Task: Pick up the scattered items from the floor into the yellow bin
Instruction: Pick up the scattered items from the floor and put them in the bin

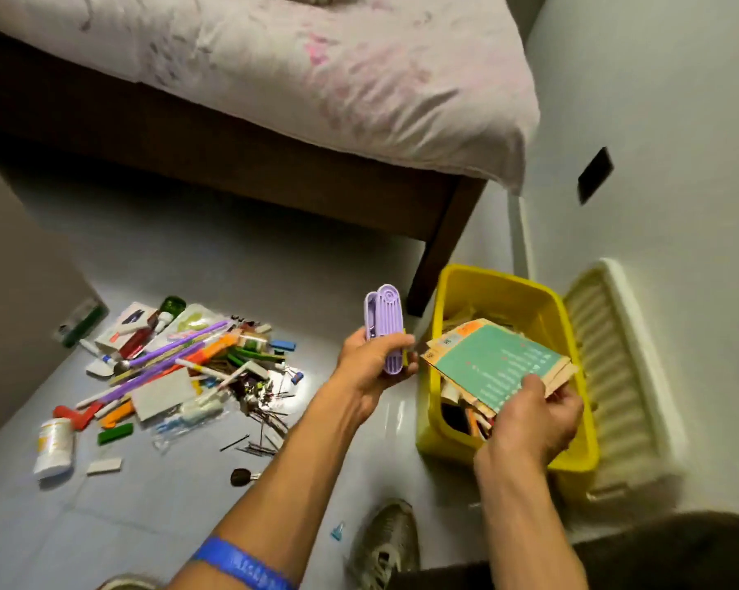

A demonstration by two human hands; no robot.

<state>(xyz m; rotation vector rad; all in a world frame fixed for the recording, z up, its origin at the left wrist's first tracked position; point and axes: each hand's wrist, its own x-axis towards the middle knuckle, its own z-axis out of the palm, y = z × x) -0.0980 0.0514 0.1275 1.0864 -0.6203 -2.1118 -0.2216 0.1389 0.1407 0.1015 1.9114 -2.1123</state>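
The yellow bin (516,291) stands open on the floor by the bed leg, partly filled with papers. My right hand (533,419) holds a stack of card sheets with a teal cover (493,361) over the bin's opening. My left hand (370,361) grips a purple plastic case (387,323) upright, just left of the bin. A pile of scattered items (180,368) lies on the grey floor to the left: straws, pens, cards, clips and pins. A white bottle (53,447) lies at the pile's near left end.
The bin's cream lid (619,376) leans against the wall to its right. A bed (274,100) with a dark wooden frame fills the back. A shoe (387,542) and a small blue clip (338,531) are near my feet. A dark brush head (241,476) lies alone.
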